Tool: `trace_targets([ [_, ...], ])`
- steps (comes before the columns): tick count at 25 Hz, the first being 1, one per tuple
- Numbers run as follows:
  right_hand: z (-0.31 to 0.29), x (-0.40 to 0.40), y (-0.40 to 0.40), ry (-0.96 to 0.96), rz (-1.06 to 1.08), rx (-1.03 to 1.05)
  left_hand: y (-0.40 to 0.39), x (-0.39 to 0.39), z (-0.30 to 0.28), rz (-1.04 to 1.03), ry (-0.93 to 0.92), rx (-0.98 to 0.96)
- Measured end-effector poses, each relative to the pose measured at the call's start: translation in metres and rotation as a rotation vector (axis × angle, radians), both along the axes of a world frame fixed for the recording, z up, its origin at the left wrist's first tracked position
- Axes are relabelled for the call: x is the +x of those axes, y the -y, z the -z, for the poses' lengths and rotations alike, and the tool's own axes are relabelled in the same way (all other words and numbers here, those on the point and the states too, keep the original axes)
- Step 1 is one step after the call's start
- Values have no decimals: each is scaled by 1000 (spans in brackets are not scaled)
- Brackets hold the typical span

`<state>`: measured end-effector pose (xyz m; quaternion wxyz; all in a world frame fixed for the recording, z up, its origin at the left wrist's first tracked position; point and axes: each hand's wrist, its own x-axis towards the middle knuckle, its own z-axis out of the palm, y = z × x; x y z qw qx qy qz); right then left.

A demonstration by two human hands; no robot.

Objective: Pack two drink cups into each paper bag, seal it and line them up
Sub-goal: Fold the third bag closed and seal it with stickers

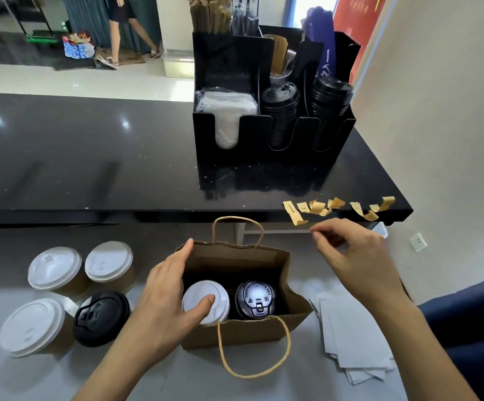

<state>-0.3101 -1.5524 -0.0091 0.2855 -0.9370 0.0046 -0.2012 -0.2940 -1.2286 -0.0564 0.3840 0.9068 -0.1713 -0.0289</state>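
Far to the left of the left hand's fingers, four drink cups stand upright on the grey desk (154, 380), close together. Three have white lids: one at the back left (54, 268), one at the back right (109, 261), and one at the front left (32, 325). The fourth has a black lid (102, 317) and sits nearest the left hand.

The left hand (165, 296) rests on the left side of the open paper bag (243, 332). Its fingers (187, 250) are straight and lie along the bag's left wall, reaching to the back corner. The thumb presses down on the white lid of a cup (197, 296) inside the bag. Just to the right of that thumb, a second cup with a black lid (254, 299) stands in the bag too. Both cups stand straight up, side by side. The bag stands upright with its mouth open to the top, and its long side runs left to right. One rope handle sticks up at the back and the other flops toward the person at the front.

The right hand (353, 256) is up and to the right of the bag, not touching it. Its fingers are curled, and the tips are pressed together near a row of brown paper stickers (292, 212) that hang off the edge of the black counter (90, 157). I cannot tell if it pinches one.

Under the right arm, some white papers (353, 340) lie flat on the desk. Far behind the fingers, a black organizer (263, 137) holds lids and straws.
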Motion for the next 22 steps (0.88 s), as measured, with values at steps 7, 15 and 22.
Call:
trace_targets([
  [7, 35, -18, 30, -89, 174, 115, 1, 3, 2, 7, -2, 54],
  [15, 111, -74, 51, -400, 328, 121, -7, 1, 6, 95, 37, 112],
  [22, 164, -109, 27, -823, 375, -299, -8, -4, 9, 122, 55, 119],
])
